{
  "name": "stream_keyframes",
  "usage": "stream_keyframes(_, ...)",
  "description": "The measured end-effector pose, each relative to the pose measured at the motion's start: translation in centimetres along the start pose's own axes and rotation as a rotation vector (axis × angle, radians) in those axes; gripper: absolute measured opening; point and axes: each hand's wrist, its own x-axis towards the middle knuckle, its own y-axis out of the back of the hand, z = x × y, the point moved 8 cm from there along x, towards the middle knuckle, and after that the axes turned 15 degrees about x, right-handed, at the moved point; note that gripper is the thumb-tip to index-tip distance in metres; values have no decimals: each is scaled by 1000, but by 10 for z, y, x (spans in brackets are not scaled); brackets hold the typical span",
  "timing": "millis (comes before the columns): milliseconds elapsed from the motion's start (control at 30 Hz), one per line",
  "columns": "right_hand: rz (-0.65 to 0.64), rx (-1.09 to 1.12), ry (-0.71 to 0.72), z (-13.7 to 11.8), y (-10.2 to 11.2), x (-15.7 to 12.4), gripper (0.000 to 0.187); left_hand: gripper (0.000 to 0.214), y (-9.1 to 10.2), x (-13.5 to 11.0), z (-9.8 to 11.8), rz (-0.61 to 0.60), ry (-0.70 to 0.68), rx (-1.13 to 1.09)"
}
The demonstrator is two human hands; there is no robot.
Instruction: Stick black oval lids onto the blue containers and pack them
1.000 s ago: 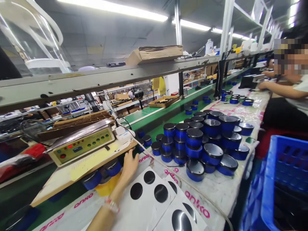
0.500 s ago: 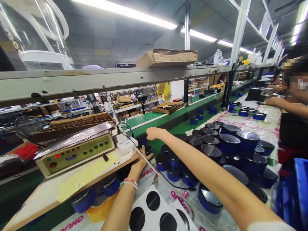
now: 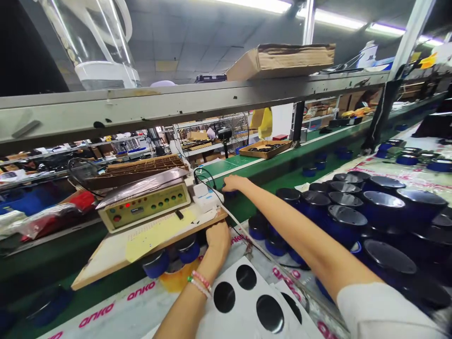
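Observation:
My left hand (image 3: pixel 218 238) rests against the front corner of a wooden board (image 3: pixel 116 249), fingers curled under its edge. On that board sits a beige tester box (image 3: pixel 146 202) with red and green lights. My right hand (image 3: pixel 233 182) is stretched far forward over the green conveyor belt (image 3: pixel 226 167), fingers bent down onto a blue round unit (image 3: pixel 231 193) that is mostly hidden beneath them. A big cluster of blue round units with dark tops (image 3: pixel 353 212) lies under and right of my right arm. White cards with black round holes (image 3: pixel 247 296) lie near me.
A metal shelf rail (image 3: pixel 176 101) crosses overhead with a cardboard box (image 3: pixel 282 59) and a clear jug (image 3: pixel 102 42) on it. A white adapter with cable (image 3: pixel 206 195) sits beside the tester. More blue units prop up the board from below. A cardboard tray (image 3: pixel 264 148) rides the belt further off.
My right arm came into view and reached forward to the belt. My left hand slid to the board's corner. The view swung left and closer, so the neighbouring person is out of frame.

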Motion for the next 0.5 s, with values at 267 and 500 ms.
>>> stream_keyframes(267, -126, -64, 2, -4, -33, -65, 32, 57, 38, -69, 2, 0, 23, 49)
stream_keyframes(500, 11, -57, 96, -45, 42, -124, 28, 61, 78, -132, -37, -149, -79, -3)
